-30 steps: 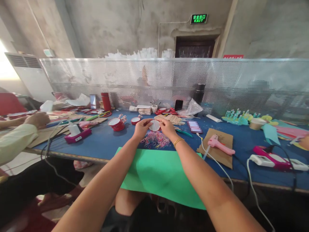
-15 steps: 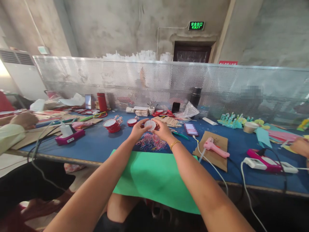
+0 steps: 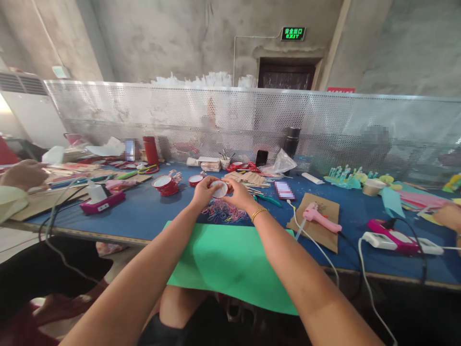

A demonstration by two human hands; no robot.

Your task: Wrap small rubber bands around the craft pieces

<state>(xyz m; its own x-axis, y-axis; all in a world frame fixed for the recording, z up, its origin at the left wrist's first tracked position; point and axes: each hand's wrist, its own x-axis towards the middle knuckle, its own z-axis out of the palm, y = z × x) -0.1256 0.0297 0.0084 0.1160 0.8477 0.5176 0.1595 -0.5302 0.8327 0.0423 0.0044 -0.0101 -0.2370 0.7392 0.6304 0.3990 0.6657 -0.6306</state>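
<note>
A small round white piece [image 3: 219, 189] with a pale, disc-like face is held between both my hands above the table. My left hand [image 3: 202, 193] closes on its left edge, and my right hand [image 3: 238, 194] grips the right edge with thumb and fingers. Just below them lies a tangled pile of thin coloured loops [image 3: 226, 211]. Left of my hands stand a red-rimmed round piece with a white top [image 3: 196, 180] and a larger stack of similar red and white pieces [image 3: 165, 185]. A green sheet [image 3: 230, 264] spreads over my lap and the table edge.
Wooden sticks [image 3: 252, 179] lie behind my right hand, near teal pliers [image 3: 270, 200]. A pink glue gun [image 3: 320, 218] rests on cardboard [image 3: 326, 240] at right. Power strips [image 3: 103, 203] and cables lie at both sides. Other people's hands [image 3: 24, 175] work at the far ends.
My hands have shifted slightly left and toward me with the white round piece, whose face now looks a little more tilted. The view has moved slightly.
</note>
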